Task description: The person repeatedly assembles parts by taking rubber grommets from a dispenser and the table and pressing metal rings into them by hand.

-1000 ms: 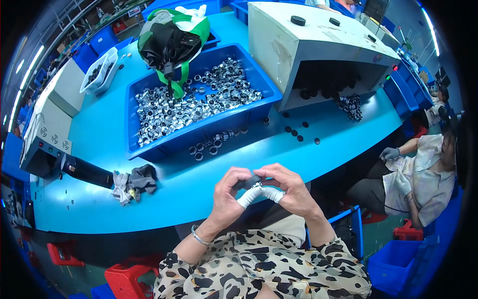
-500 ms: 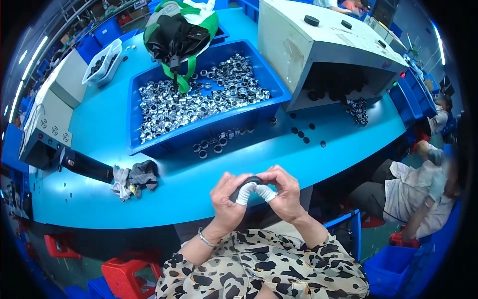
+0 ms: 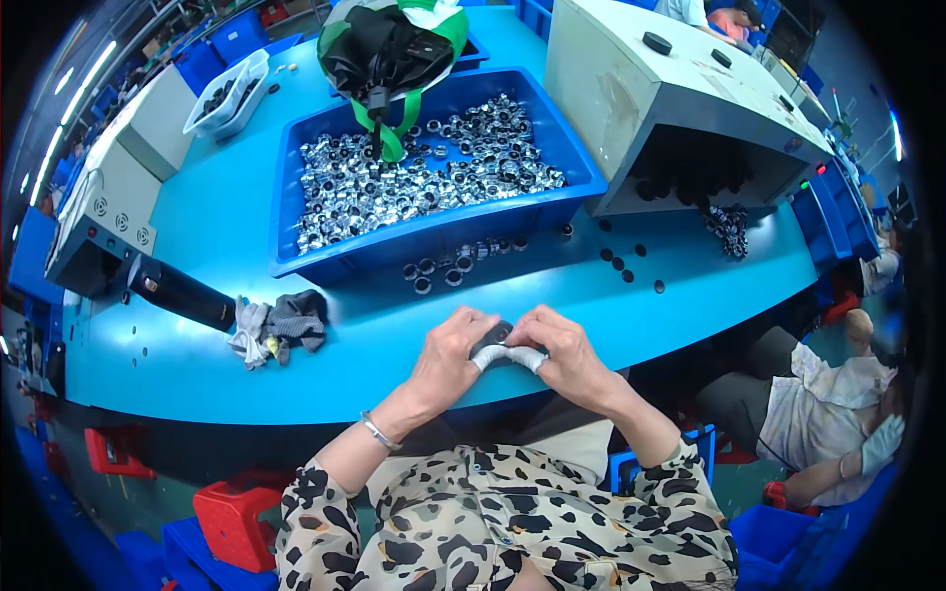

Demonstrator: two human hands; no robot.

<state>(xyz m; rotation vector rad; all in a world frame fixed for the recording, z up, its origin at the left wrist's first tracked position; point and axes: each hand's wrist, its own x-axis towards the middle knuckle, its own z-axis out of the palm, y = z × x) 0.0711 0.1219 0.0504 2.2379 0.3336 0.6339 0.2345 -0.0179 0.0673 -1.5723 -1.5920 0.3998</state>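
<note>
My left hand [image 3: 448,353] and my right hand [image 3: 570,357] meet at the table's near edge, with fingers curled around a small black ring-like piece [image 3: 490,338] held between them. White wraps cover both thumbs, which press together from below. Fingers hide much of the piece, so its exact kind is unclear. Beyond the hands, several shiny metal rings [image 3: 454,277] lie in front of a large blue bin [image 3: 424,233] filled with many more rings. Small black discs [image 3: 618,263] are scattered on the table to the right.
A beige open-fronted box [image 3: 601,89] stands at the back right, black pieces inside. Gloves [image 3: 296,320] and a black cylinder [image 3: 182,291] lie left. A green-and-black bag [image 3: 389,49] rests behind the bin. Another person [image 3: 828,404] sits at right; a red stool [image 3: 236,522] stands lower left.
Both hands, still around the black piece, have moved forward to over the table edge, and the forearms reach out farther. The whole view has shifted slightly. The person at right has moved an arm.
</note>
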